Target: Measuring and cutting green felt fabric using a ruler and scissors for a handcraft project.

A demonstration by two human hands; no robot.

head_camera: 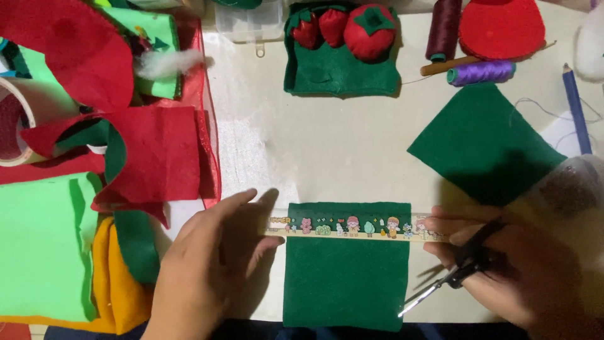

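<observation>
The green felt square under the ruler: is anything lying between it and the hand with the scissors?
Nothing visible. The right hand holds scissors beside the green felt square, blades at its right edge.

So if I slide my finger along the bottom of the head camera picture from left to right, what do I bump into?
Light green felt → yellow felt → left hand → dark green felt square → scissors in the right hand.
</observation>
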